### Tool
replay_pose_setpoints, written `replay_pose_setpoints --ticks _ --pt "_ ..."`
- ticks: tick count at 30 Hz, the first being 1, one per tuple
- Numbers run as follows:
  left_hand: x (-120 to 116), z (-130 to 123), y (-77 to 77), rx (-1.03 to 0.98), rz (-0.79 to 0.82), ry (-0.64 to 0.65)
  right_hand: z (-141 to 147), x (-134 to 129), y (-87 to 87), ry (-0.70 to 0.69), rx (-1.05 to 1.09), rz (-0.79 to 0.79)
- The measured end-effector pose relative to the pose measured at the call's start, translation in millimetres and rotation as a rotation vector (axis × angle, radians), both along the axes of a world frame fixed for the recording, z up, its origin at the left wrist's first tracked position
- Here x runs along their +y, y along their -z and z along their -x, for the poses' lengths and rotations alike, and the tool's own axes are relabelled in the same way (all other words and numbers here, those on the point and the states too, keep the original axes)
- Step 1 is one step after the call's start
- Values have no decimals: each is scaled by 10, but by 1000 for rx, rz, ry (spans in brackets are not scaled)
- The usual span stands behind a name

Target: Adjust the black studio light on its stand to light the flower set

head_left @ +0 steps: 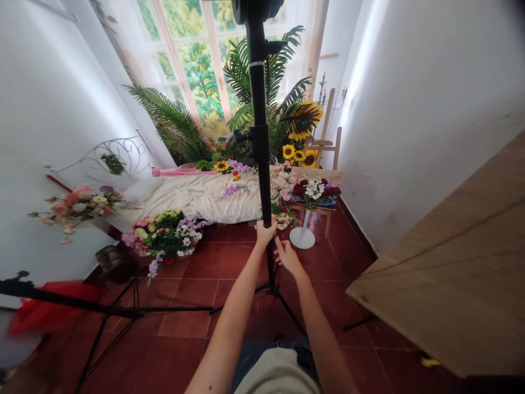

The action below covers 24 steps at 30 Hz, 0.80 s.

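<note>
Just below frame centre, the black stand [258,96] was gripped by the left hand [266,233]; beside it the right hand [289,256] was half-curled, contact unclear. The stand's long axis was pointed upright, toward top centre.

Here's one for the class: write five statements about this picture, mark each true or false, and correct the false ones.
1. The left hand is wrapped around the upright black stand. True.
2. The right hand is carrying a bouquet. False: it is close to the upright black stand, lower than the left hand, with no bouquet in it.
3. A wooden easel stands near the sunflowers. True.
4. The floor is made of pale boards. False: it is dark red tile.
5. The white flower stand has a square base. False: its base is round.
</note>
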<state>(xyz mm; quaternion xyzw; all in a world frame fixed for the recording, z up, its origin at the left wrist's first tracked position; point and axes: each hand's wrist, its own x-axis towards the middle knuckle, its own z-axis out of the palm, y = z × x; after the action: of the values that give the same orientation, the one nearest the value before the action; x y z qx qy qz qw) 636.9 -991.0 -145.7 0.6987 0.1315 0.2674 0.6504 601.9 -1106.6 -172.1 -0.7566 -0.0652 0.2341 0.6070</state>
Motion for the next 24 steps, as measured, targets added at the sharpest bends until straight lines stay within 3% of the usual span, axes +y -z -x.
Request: replay_pose_setpoints --ticks 2,5,13,20,24 --pt "-10 17 -19 9 23 11 20 -50 6 -23 -264 51" --pt "-21 36 -46 8 41 13 61 -115 -34 -30 -455 155" --pt "-3 3 -20 13 19 9 166 -46 -118 95 -464 376" --pt "5 -5 9 -15 2 1 126 129 0 168 -309 114" --pt "6 -9 14 3 5 7 61 161 5 125 130 -196"
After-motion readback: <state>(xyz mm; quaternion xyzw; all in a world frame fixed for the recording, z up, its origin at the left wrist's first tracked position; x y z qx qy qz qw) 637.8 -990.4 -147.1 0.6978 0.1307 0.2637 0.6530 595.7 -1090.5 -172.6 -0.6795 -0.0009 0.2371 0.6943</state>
